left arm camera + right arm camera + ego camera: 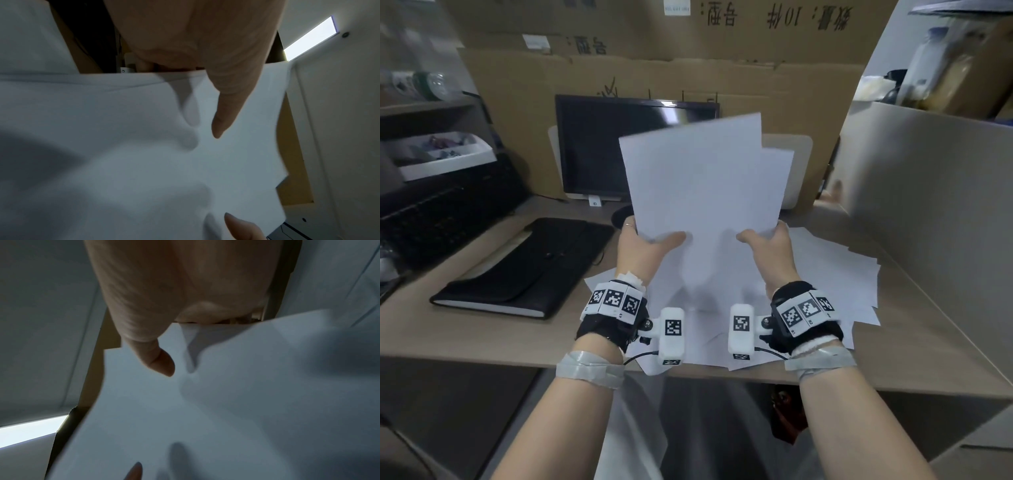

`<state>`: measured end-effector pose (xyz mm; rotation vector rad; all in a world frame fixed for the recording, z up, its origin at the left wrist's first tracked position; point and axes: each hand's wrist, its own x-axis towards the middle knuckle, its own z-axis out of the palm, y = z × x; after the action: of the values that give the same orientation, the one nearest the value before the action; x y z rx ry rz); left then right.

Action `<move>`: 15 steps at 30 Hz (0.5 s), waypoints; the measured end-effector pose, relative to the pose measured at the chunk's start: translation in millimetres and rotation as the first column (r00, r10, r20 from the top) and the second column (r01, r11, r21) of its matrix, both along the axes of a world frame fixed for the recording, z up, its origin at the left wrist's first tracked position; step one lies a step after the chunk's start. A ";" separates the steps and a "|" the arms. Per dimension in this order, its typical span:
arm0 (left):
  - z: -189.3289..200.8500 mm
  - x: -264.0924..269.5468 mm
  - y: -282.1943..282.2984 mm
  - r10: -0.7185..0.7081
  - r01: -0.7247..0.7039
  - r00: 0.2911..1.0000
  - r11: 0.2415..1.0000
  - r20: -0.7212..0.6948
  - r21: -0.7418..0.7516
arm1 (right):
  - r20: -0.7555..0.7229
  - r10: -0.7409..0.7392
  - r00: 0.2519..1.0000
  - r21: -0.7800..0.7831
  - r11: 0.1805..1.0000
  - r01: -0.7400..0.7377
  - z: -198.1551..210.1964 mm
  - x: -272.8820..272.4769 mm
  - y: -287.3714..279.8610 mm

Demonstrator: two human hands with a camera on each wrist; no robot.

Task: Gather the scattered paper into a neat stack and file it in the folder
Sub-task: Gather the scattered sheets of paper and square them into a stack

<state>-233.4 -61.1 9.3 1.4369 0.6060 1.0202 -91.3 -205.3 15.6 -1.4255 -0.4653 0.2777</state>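
Observation:
Both hands hold a bundle of white sheets (698, 181) upright above the desk, its edges uneven, one sheet sticking out at the right. My left hand (647, 240) pinches the lower left of the bundle, thumb in front, fingers behind. My right hand (763, 236) pinches the lower right the same way. In the left wrist view the left thumb (224, 113) presses on the paper (123, 146). The right wrist view shows the right thumb (158, 360) on the paper (226, 402). More loose sheets (835, 274) lie scattered on the desk below. A black folder (527, 267) lies closed at the left.
A dark monitor (599, 147) stands behind the paper, in front of cardboard boxes (688, 68). A black keyboard (445, 212) leans at the far left beside a white tray (448, 157). A grey partition (928, 178) walls the right side. The wooden desk (482, 335) edge runs near my wrists.

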 end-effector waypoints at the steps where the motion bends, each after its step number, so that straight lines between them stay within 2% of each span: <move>1: 2.0 0.1 -0.2 0.009 -0.009 1.000 1.000 0.018 -0.013 | -0.008 -0.002 1.000 0.020 1.000 0.002 0.6 -1.2 -0.5; 7: 0.5 5.1 -2.7 0.000 0.000 1.000 1.000 0.031 -0.017 | -0.024 -0.013 1.000 0.060 0.998 0.015 -5.2 -4.4 -1.3; 10: -9.9 6.9 0.0 0.033 -0.032 0.999 0.999 0.027 -0.024 | -0.063 -0.019 0.998 0.024 0.999 0.021 -14.7 -2.9 -1.0; 15: -21.6 5.9 -5.8 -0.048 0.047 0.999 0.998 -0.003 -0.046 | -0.085 0.010 0.996 -0.056 0.998 -0.015 -26.7 -3.1 4.5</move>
<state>-227.5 -66.9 -12.3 1.4074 0.5919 0.9604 -94.4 -200.8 -11.0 -1.4600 -0.3994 0.3624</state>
